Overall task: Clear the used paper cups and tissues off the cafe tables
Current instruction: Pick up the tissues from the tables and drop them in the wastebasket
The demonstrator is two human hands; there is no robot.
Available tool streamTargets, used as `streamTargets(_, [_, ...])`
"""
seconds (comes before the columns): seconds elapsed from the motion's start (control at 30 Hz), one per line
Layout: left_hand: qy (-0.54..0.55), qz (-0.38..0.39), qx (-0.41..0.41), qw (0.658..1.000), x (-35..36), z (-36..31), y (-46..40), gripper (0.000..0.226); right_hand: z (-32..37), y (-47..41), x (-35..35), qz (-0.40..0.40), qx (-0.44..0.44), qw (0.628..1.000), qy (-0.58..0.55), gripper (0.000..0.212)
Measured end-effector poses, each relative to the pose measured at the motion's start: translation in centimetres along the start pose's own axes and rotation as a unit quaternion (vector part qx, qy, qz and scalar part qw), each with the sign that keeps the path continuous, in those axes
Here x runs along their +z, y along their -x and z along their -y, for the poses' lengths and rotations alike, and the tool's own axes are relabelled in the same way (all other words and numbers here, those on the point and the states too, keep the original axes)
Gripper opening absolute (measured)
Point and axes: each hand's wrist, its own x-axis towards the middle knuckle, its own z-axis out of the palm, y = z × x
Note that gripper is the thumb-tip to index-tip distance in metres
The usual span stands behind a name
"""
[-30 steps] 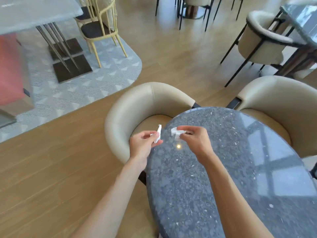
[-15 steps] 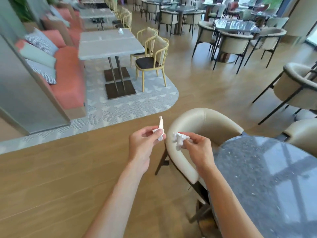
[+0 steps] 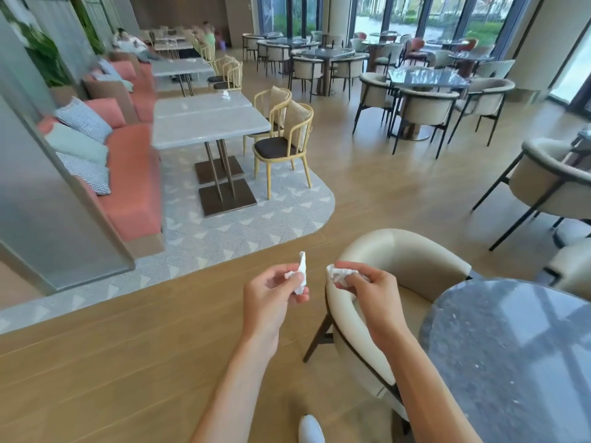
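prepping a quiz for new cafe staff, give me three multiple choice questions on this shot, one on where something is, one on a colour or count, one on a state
1. Where is the small white tissue not yet collected?
A. on a pale table by the coral bench
B. on the floor
C. on the cream chair seat

2. What colour is the bench seat along the left wall?
A. navy
B. coral
C. black

3. What are the two hands doing?
A. both hang empty
B. one holds a cup
C. each grips a crumpled tissue

Answers:
1 A, the white scrap lies on the far pale table beside the yellow chairs.
2 B, its cushions read coral pink.
3 C, the left hand pinches the left tissue and the right hand curls round the right tissue, both held above the floor beside the dark round table.
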Motion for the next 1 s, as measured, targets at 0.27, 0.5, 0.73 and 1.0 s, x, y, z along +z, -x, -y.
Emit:
streamTargets(0.27, [-0.047,-0.006,-0.005,0.999,3.4,-0.8,-13.1,0.016,-1.0,-13.4,1.7,-0.021,0.033,0.998,-0.055,0.015])
streamTargets(0.5, [-0.044,0.04,-0.015,0.998,10.4,-2.9,-24.9,0.009,0.8,-25.3,0.6,-0.068,-0.003,0.998,-0.015,0.016])
streamTargets(0.73, [-0.043,0.065,-0.031,0.996,14.2,-3.3,-35.3,0.007,1.4,-34.8,0.2,-0.139,-0.001,0.99,0.007,0.027])
streamTargets(1.0, [-0.077,0.102,-0.042,0.991,17.3,-3.4,-50.1,0.007,1.0,-47.3,4.3,-0.175,0.002,0.984,0.039,0.026])
